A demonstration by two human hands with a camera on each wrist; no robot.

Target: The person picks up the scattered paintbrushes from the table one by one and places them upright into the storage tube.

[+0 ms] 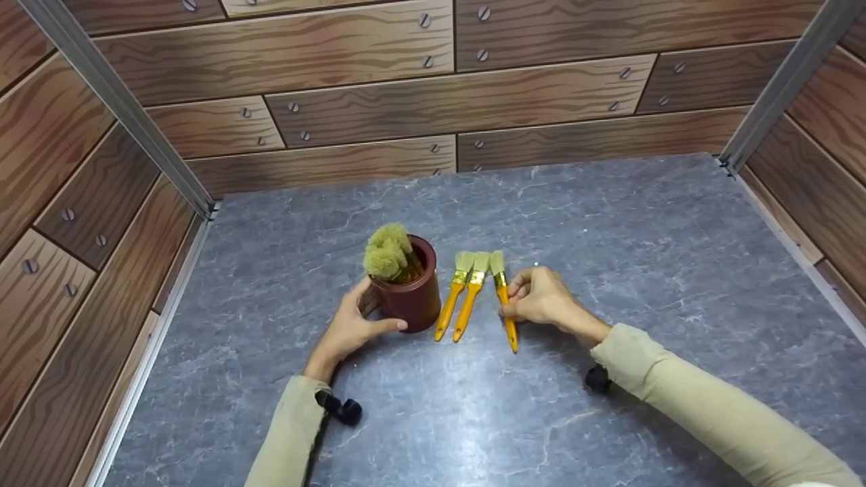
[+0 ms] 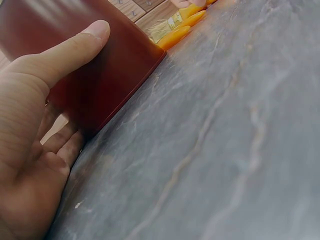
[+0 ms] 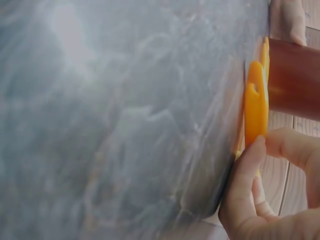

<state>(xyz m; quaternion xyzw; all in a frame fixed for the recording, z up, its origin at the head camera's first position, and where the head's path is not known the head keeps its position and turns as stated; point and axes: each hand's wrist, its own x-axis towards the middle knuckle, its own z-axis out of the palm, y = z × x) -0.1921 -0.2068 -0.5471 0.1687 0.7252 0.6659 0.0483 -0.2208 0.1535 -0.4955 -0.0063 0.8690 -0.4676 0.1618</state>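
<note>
A reddish-brown cup (image 1: 416,304) stands upright on the table, and my left hand (image 1: 352,325) holds its side, thumb in front and fingers around the back. Brushes with bushy yellow-green heads (image 1: 387,253) stick out of it; their lower parts are hidden inside. To the right of the cup lie two flat paintbrushes with orange handles, one nearer the cup (image 1: 449,311) and one beside it (image 1: 468,308). A third paintbrush (image 1: 511,326) lies further right, its handle pinched between thumb and fingers of my right hand (image 1: 541,297). The right wrist view shows this pinch on the orange handle (image 3: 256,110) up close.
The grey marbled tabletop (image 1: 643,237) spreads around the things. Wood-patterned panels (image 1: 365,108) wall it in at the back and both sides, with metal posts (image 1: 128,108) at the corners.
</note>
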